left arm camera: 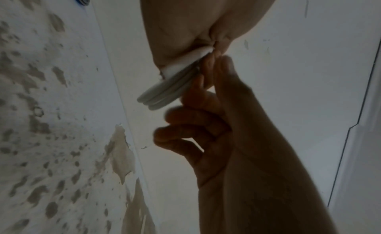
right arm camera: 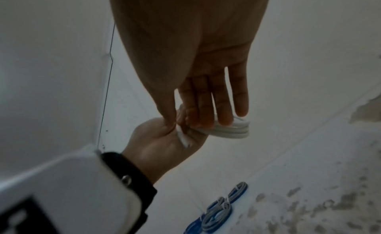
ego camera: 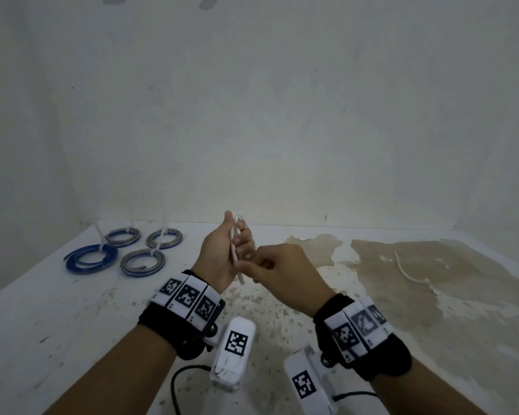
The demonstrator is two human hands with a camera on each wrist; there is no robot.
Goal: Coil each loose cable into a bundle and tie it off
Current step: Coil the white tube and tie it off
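A white cable coil [ego camera: 238,227] stands upright above the table, gripped in my left hand [ego camera: 218,253]. A straight white end [ego camera: 238,269] hangs from that fist; whether it is cable tail or tie I cannot tell. My right hand [ego camera: 277,269] meets the left from the right and pinches the coil's lower part. The left wrist view shows the stacked loops [left arm camera: 164,89] under my left palm [left arm camera: 185,30], with right fingertips [left arm camera: 207,69] on them. In the right wrist view my right fingers [right arm camera: 208,107] clamp the coil [right arm camera: 233,131] against the thumb.
Several tied bundles lie at the table's back left: a blue one [ego camera: 90,259] and grey ones [ego camera: 123,236] [ego camera: 164,238] [ego camera: 143,262]. A thin white strip [ego camera: 408,272] lies on the brown stained patch [ego camera: 432,265] at the right. A wall stands close behind.
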